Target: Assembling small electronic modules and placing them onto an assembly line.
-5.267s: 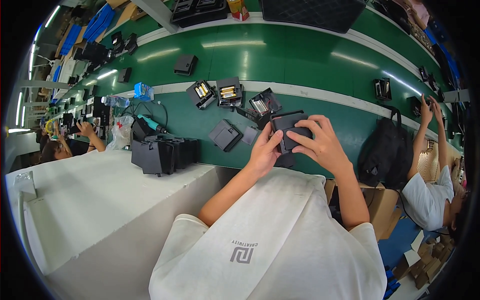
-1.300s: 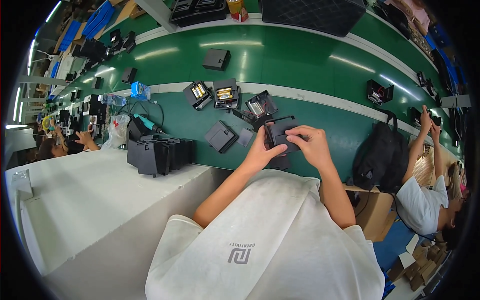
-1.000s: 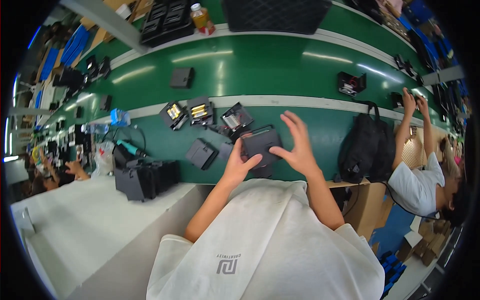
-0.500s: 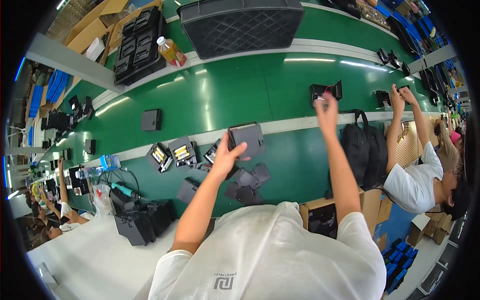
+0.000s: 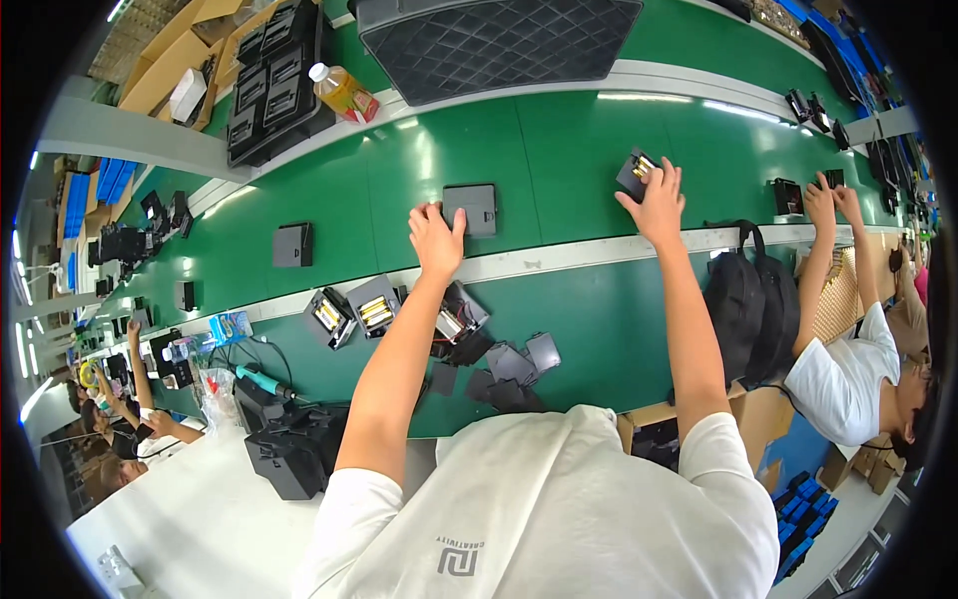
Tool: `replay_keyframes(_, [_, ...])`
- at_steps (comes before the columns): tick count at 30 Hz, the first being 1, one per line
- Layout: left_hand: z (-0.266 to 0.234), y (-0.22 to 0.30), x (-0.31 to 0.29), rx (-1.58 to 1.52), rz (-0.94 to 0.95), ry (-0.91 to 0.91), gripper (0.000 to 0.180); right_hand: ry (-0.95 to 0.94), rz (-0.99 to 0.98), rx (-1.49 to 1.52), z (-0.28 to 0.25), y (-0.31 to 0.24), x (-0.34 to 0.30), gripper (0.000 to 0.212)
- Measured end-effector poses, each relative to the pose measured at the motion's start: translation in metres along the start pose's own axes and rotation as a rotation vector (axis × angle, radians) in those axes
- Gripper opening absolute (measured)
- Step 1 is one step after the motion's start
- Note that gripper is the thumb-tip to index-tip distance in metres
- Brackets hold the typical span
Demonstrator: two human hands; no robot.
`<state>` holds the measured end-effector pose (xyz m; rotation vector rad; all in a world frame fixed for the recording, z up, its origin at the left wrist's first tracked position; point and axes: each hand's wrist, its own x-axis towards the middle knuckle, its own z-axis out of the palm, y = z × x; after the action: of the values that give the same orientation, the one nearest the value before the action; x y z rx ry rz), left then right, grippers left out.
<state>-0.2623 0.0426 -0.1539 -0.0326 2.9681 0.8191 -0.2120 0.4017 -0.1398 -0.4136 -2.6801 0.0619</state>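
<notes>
My left hand (image 5: pixel 436 242) is on the far strip of the green bench, fingers apart, its thumb at the left edge of a flat dark grey box (image 5: pixel 471 210). That box lies closed side up. Farther right, my right hand (image 5: pixel 657 207) has its thumb and fingers around a black battery case (image 5: pixel 635 173), which is tilted and shows batteries inside. The fingers partly cover the case. Near my left forearm lie open battery cases (image 5: pixel 374 306), (image 5: pixel 329 314) with batteries showing, and another case (image 5: pixel 459 314) partly behind the forearm.
Loose dark covers (image 5: pixel 514 364) are piled near my body. A black crate (image 5: pixel 499 50) and a drink bottle (image 5: pixel 344 93) stand at the back. Another grey box (image 5: pixel 293 245) sits left. A teal electric screwdriver (image 5: pixel 264 381) and black backpack (image 5: pixel 748 299) flank me; a co-worker (image 5: pixel 848 379) sits right.
My left hand has carried the grey box forward onto the far strip and loosened its grip. My right hand has come around the battery case, which has shifted left and turned.
</notes>
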Motion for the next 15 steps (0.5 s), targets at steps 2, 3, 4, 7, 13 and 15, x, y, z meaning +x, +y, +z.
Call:
replay_keyframes(2, [-0.008,0.004,-0.003,-0.007,0.057,0.016,0.049,-0.057,0.042,0.019,-0.001,-0.001,0.002,0.038])
replay_keyframes(3, [-0.012,0.006,-0.007,-0.020,0.110,0.031,0.048,-0.115,0.079,0.034,-0.002,-0.001,0.005,0.038])
replay_keyframes(4, [-0.017,0.008,-0.011,-0.033,0.164,0.047,0.047,-0.173,0.114,0.049,-0.005,-0.001,0.007,0.038])
replay_keyframes(7, [-0.038,0.029,-0.034,-0.121,0.378,0.227,0.046,-0.362,0.084,0.261,-0.032,-0.012,0.002,0.037])
replay_keyframes(13, [-0.083,0.052,-0.106,-1.215,-0.523,-0.613,0.048,-0.629,-0.673,0.862,-0.187,-0.128,-0.060,0.038])
replay_keyframes(15, [-0.058,0.007,-0.129,-1.630,-0.379,-1.314,0.049,-0.718,-0.773,0.889,-0.220,-0.149,-0.083,0.040])
